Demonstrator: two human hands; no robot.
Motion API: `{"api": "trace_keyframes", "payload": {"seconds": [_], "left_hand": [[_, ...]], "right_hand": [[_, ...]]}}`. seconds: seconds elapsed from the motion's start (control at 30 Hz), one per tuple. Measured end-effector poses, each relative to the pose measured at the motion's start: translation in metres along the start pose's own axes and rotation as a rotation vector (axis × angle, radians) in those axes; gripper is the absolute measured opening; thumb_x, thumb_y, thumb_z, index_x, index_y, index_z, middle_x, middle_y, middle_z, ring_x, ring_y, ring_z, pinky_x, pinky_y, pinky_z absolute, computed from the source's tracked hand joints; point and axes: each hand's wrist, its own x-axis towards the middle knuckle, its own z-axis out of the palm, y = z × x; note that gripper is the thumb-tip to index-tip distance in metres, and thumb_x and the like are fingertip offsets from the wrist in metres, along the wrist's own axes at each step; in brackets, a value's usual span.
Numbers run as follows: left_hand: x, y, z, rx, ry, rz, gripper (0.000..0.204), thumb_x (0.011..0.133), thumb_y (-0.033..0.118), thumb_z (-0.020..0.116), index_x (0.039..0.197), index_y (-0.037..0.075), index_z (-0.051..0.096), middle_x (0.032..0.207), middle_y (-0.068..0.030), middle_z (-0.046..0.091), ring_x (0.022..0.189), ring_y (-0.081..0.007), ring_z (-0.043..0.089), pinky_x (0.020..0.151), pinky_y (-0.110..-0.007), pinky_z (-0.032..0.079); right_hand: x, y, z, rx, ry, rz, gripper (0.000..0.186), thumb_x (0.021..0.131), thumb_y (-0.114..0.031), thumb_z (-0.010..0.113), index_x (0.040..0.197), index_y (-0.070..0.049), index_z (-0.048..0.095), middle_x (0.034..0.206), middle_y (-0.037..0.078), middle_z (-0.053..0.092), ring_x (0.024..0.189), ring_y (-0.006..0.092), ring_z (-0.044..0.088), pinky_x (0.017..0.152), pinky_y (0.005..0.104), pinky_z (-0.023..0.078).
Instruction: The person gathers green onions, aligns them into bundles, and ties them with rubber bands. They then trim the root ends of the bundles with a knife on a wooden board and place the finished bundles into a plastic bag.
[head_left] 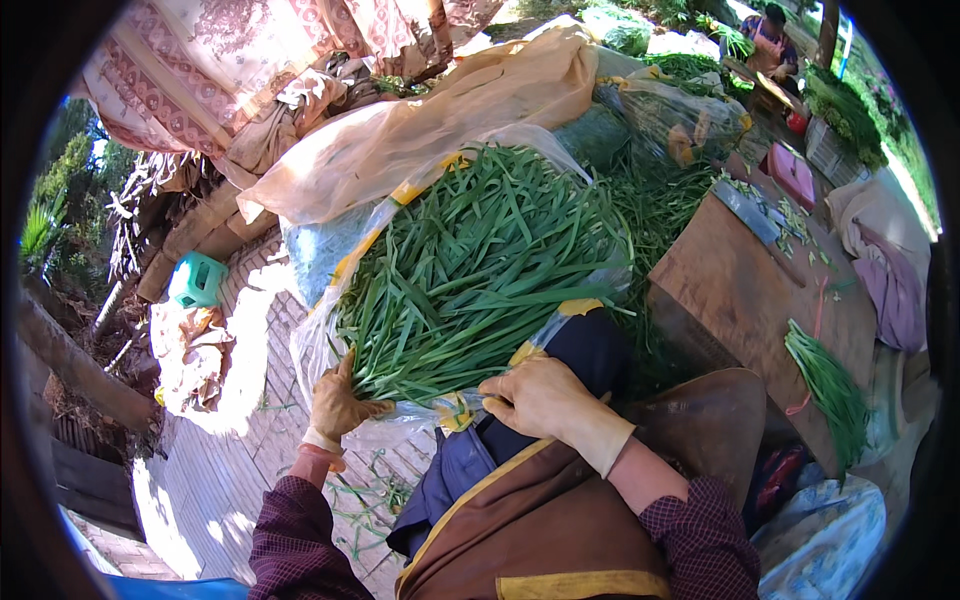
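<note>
A large clear plastic bag with yellow patches is filled with long flat green leaves and rests before me against my dark-clothed leg. My left hand, in a tan rubber glove, is closed on the bag's lower left rim, beside the leaf ends. My right hand, also gloved, grips the near right edge of the bag. A brown apron with yellow trim covers my lap.
At right, a wooden board holds a cleaver, cut bits and a leaf bundle. Loose greens and filled bags lie behind. A turquoise stool and logs are left. Another person sits at back right.
</note>
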Motion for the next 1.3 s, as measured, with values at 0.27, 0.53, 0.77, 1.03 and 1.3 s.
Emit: {"api": "trace_keyframes", "payload": {"seconds": [0.27, 0.53, 0.77, 1.03, 1.3], "left_hand": [[0.023, -0.002, -0.009, 0.135, -0.215, -0.003, 0.133, 0.052, 0.067, 0.091, 0.148, -0.005, 0.035, 0.089, -0.0212, 0.072, 0.079, -0.0384, 0.071, 0.072, -0.044, 0.055], [-0.008, 0.013, -0.011, -0.073, -0.189, 0.006, 0.124, 0.057, 0.055, 0.092, 0.148, -0.005, 0.034, 0.095, -0.0228, 0.071, 0.087, -0.0397, 0.071, 0.076, -0.045, 0.055], [-0.017, -0.015, -0.004, -0.497, -0.190, 0.117, 0.127, 0.061, 0.041, 0.096, 0.155, -0.005, 0.023, 0.131, -0.0273, 0.060, 0.120, -0.0420, 0.060, 0.100, -0.043, 0.049], [-0.025, -0.027, 0.027, -1.345, -0.254, -0.048, 0.111, 0.076, 0.020, 0.091, 0.157, 0.000, 0.018, 0.141, -0.0068, 0.059, 0.127, -0.0176, 0.057, 0.114, -0.033, 0.040], [-0.041, -0.025, 0.036, -0.825, -0.009, -0.110, 0.117, 0.065, 0.025, 0.094, 0.156, -0.001, 0.025, 0.134, -0.0203, 0.061, 0.122, -0.0329, 0.061, 0.103, -0.040, 0.048]], "right_hand": [[0.016, -0.004, -0.031, 0.221, 0.298, -0.158, 0.027, 0.090, -0.024, 0.069, 0.112, -0.009, 0.073, 0.103, 0.013, 0.075, 0.095, 0.0334, 0.070, 0.084, 0.0415, 0.057], [0.086, -0.053, -0.007, -0.072, 0.176, -0.495, 0.066, 0.086, -0.025, 0.069, 0.142, 0.001, 0.048, 0.145, 0.019, 0.051, 0.138, 0.0355, 0.045, 0.113, 0.0452, 0.039], [0.104, -0.060, 0.028, -0.090, 0.001, -0.366, 0.037, 0.081, -0.023, 0.075, 0.115, -0.009, 0.071, 0.132, 0.012, 0.061, 0.123, 0.0304, 0.055, 0.098, 0.0445, 0.048], [0.124, -0.066, 0.019, 0.036, 0.131, -0.415, 0.012, 0.083, -0.018, 0.074, 0.090, -0.011, 0.068, 0.112, 0.006, 0.070, 0.105, 0.0294, 0.065, 0.085, 0.0437, 0.052], [0.160, -0.089, 0.020, 0.040, 0.083, -0.494, 0.051, 0.087, -0.023, 0.069, 0.130, 0.003, 0.059, 0.127, 0.018, 0.064, 0.125, 0.0342, 0.058, 0.103, 0.0461, 0.048]]}}
